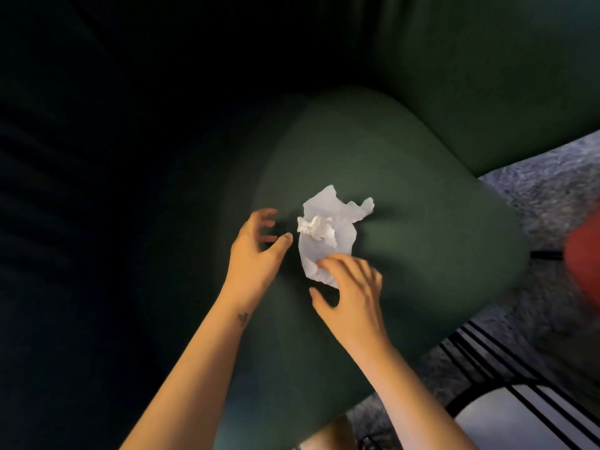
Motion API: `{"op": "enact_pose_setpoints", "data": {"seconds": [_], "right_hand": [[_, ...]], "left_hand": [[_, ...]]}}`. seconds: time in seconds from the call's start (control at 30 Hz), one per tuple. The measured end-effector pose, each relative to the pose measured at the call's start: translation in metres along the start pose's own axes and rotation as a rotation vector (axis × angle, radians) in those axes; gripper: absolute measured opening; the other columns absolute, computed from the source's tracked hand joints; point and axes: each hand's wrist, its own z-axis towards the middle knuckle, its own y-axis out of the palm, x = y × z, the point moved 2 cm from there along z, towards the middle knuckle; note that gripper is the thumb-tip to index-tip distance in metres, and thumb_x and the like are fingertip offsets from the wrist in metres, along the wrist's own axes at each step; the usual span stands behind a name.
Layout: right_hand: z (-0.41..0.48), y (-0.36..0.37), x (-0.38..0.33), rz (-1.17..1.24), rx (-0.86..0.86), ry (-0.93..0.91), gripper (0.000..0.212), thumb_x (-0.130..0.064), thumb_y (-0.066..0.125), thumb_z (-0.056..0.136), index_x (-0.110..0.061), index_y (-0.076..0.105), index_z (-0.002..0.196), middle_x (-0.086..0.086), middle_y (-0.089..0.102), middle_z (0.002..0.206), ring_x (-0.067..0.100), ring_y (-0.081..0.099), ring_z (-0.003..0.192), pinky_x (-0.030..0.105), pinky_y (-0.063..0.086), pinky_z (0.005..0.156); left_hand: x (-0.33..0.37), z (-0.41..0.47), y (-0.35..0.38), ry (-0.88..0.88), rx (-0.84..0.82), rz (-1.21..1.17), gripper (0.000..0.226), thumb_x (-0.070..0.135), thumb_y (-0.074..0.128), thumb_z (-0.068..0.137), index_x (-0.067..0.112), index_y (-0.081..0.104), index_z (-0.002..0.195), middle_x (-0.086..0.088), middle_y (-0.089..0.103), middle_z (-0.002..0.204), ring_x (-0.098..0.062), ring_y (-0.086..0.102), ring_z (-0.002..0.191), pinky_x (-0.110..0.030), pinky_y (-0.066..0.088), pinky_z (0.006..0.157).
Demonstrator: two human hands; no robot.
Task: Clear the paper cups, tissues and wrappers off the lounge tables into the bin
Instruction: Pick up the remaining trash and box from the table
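1 crumpled white tissue [324, 235] lies on a dark green upholstered seat cushion [406, 190] with rounded corners, near the middle of the seat. It is partly unfolded, with a tight wad at its centre. Behind the seat, far and to the right, rises a backrest [487, 76] in the same green cloth. The whole left side of the scene is sunk in deep shadow.

The left hand [256, 245] hangs just beside the tissue's left edge, its grip wide, fingers loosely bent and holding nothing. The right hand [352, 297] reaches in from the near side. Its fingertips [324, 263] rest on the near end of the tissue, its thumb stands well apart from them, and so its grip is also wide.

To the right of the cushion lies mottled grey carpet [552, 203]. A blurred red object [584, 254] shows at the right edge. In the near right corner stands a black wire frame [487, 362] around a white panel [506, 420].
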Motion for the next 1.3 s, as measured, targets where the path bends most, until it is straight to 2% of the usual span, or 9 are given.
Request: {"op": "enact_pose_setpoints", "data": {"seconds": [0.1,0.3,0.43,0.53,0.67,0.87,0.97,1.17,1.3], "right_hand": [[0.0,-0.008,0.001,0.01,-0.033,-0.047,0.056,-0.035,0.073,0.063,-0.019,0.057,0.114,-0.004,0.056,0.117,0.015,0.044,0.106,0.028,0.026,0.086],[0.048,-0.049,0.005,0.166,0.242,0.008,0.055,-0.038,0.059,0.074,-0.013,0.052,0.122,0.002,0.052,0.127,0.015,0.044,0.115,0.025,0.025,0.09],[0.077,-0.041,0.008,0.071,0.048,-0.013,0.053,-0.037,0.062,0.075,-0.019,0.053,0.124,-0.004,0.054,0.127,0.017,0.046,0.119,0.028,0.022,0.093],[0.065,-0.025,0.006,0.018,-0.022,-0.098,0.043,-0.04,0.058,0.077,-0.023,0.057,0.116,-0.007,0.058,0.121,0.017,0.048,0.118,0.028,0.021,0.094],[0.035,-0.001,0.017,-0.078,-0.099,-0.151,0.055,-0.042,0.06,0.075,-0.019,0.055,0.124,-0.003,0.051,0.134,0.015,0.042,0.129,0.031,0.019,0.103],[0.019,0.019,0.027,-0.144,-0.306,-0.123,0.101,-0.066,0.066,0.061,-0.027,0.024,0.145,-0.007,0.019,0.154,0.009,0.009,0.142,0.033,0.004,0.111],[0.018,0.019,0.029,-0.228,-0.411,-0.164,0.106,-0.058,0.068,0.063,-0.029,0.011,0.147,-0.008,0.003,0.156,0.007,-0.006,0.142,0.033,-0.001,0.111],[0.015,0.009,0.017,-0.081,-0.205,-0.153,0.045,-0.006,0.054,0.085,-0.013,0.052,0.13,0.003,0.05,0.136,0.021,0.038,0.133,0.035,0.028,0.102],[-0.003,0.001,0.005,-0.003,-0.094,-0.184,0.038,0.012,0.051,0.075,-0.002,0.068,0.106,0.012,0.067,0.11,0.028,0.061,0.108,0.039,0.044,0.093]], "left_hand": [[-0.004,-0.004,0.004,-0.015,-0.017,-0.009,0.034,0.019,0.063,0.084,0.028,0.053,0.116,0.006,0.055,0.111,0.001,0.056,0.09,-0.001,0.04,0.064],[-0.009,-0.02,0.009,-0.061,-0.042,-0.021,0.035,0.024,0.065,0.082,0.03,0.051,0.114,0.009,0.056,0.105,0.008,0.058,0.081,-0.007,0.045,0.066],[-0.013,-0.027,0.019,-0.177,-0.106,-0.062,0.046,0.034,0.061,0.074,0.029,0.049,0.118,0.001,0.06,0.103,-0.016,0.064,0.083,-0.033,0.055,0.074],[-0.016,-0.026,0.026,-0.254,-0.114,-0.232,0.036,0.015,0.054,0.086,0.022,0.049,0.121,-0.006,0.063,0.1,-0.017,0.068,0.08,-0.028,0.055,0.062],[-0.019,-0.022,0.03,-0.303,-0.096,-0.374,0.033,0.005,0.047,0.088,0.018,0.051,0.119,-0.01,0.066,0.097,-0.018,0.069,0.076,-0.023,0.052,0.055],[-0.024,-0.017,0.031,-0.288,-0.11,-0.323,0.028,0.012,0.049,0.09,0.021,0.053,0.116,-0.009,0.065,0.106,-0.024,0.067,0.093,-0.031,0.056,0.065],[-0.023,-0.013,0.032,-0.274,-0.118,-0.304,0.023,0.015,0.052,0.089,0.02,0.056,0.112,-0.008,0.065,0.104,-0.024,0.066,0.093,-0.034,0.057,0.069],[-0.018,-0.013,0.036,-0.261,-0.156,-0.306,0.026,0.011,0.054,0.089,0.014,0.055,0.116,-0.014,0.064,0.106,-0.023,0.068,0.089,-0.034,0.058,0.07],[-0.018,-0.024,0.026,-0.193,-0.203,-0.217,0.019,0.014,0.053,0.09,0.019,0.059,0.108,-0.01,0.064,0.107,-0.02,0.066,0.092,-0.038,0.057,0.078]]}}
